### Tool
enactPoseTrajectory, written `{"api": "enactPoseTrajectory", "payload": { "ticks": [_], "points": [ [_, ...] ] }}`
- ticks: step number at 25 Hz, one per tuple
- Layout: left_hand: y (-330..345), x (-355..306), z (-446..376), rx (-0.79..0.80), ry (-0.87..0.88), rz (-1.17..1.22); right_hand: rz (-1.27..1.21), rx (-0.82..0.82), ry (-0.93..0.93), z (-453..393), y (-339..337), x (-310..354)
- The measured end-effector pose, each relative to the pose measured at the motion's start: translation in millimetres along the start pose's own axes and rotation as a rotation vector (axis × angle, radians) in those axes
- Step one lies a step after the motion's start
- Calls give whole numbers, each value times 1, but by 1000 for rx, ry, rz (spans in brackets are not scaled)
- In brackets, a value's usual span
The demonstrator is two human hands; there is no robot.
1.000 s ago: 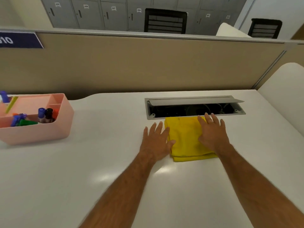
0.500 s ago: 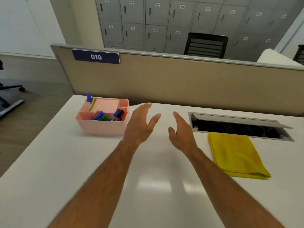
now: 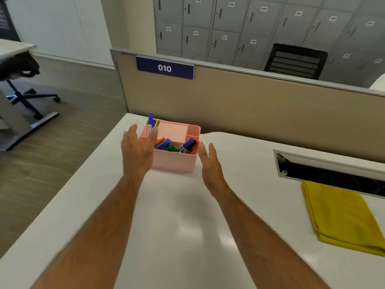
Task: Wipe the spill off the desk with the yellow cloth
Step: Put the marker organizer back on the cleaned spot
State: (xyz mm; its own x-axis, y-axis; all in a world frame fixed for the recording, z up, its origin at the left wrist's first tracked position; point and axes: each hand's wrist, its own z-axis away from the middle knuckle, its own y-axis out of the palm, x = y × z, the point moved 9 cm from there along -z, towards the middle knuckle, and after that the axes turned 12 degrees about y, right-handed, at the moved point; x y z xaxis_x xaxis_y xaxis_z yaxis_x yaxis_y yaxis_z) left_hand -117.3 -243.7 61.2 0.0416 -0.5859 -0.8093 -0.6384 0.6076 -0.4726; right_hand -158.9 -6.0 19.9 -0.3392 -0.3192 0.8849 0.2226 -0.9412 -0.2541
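Yellow cloth point(image 3: 341, 215) lies folded flat on the white desk point(image 3: 187, 236), far right, its top edge just below the open cable tray point(image 3: 331, 174); neither hand touches it. Left hand point(image 3: 136, 152) fingers point(image 3: 133, 132) straight and spread wide, thumb point(image 3: 153, 135) out, palm facing right, holding nothing. It overlaps the left wall of the pink organizer point(image 3: 175, 161) in view; contact cannot be told. Right hand point(image 3: 210, 164) fingers point(image 3: 203, 152) straight, close together, palm facing left, empty, just beside the organizer's right front corner; touching or not cannot be told. The two open palms face each other with the organizer between them. Organizer holds markers point(image 3: 179, 146), blue, green, orange, with one blue pen point(image 3: 150, 122) upright in the back-left compartment. Beige partition point(image 3: 250, 109) behind it carries a blue "010" sign point(image 3: 164, 68). No spill visible on the desk.

Versus half a second ago: both hands are further forward and further apart, then they were short of the organizer and nearer each other. One second ago both were flat on the cloth. View has swung left, so the cloth is now at the frame's right edge; the cloth itself lies as before by the tray.
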Motion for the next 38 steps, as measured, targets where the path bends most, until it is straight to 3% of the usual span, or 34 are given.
{"api": "enactPoseTrajectory", "payload": {
  "ticks": [3, 7, 18, 27, 38],
  "points": [
    [1, 32, 6, 36, -193, 135, -130, 92, 45, -3, 28, -3],
    [15, 49, 14, 68, -289, 247, -243, 111, -12, -8, 45, -2],
    [24, 43, 25, 33, -305, 373, -308, 73, 16, -15, 40, -8],
    [92, -37, 42, 152, -195, 462, -370, -82, -92, -6, -69, -7],
    [199, -98, 103, 292, -238, 490, -465, -220, -94, 1, -194, -56]
  ]
}}
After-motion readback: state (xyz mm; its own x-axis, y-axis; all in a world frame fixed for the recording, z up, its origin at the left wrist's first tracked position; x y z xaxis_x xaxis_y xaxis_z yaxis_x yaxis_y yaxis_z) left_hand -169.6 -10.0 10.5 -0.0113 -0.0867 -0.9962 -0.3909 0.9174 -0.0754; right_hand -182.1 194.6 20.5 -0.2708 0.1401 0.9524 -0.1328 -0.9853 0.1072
